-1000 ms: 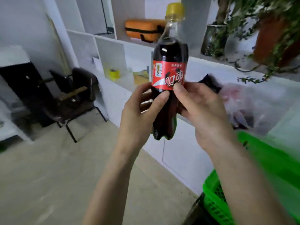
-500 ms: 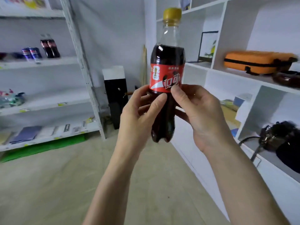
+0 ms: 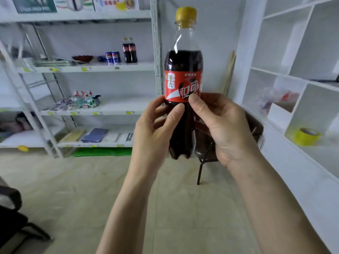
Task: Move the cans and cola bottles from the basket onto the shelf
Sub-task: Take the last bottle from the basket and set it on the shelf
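A cola bottle (image 3: pixel 183 70) with a yellow cap and a red label stands upright in front of me, held in both hands. My left hand (image 3: pixel 156 131) wraps its lower body from the left. My right hand (image 3: pixel 222 123) grips it from the right, thumb on the label. Across the room, the metal shelf (image 3: pixel 102 67) carries two cola bottles (image 3: pixel 129 51) side by side, with two blue cans (image 3: pixel 112 57) just left of them. The basket is out of view.
A white cubby unit (image 3: pixel 286 76) runs along the right wall, with a roll of yellow tape (image 3: pixel 307 136) in one compartment. A dark chair (image 3: pixel 205 149) stands behind my hands. Another chair's edge (image 3: pixel 12 217) shows at bottom left. Beige floor lies between me and the shelf.
My view has swung left, from the green basket and white cubby unit to facing the metal shelf. The bottle stays upright in both hands with the same grip.
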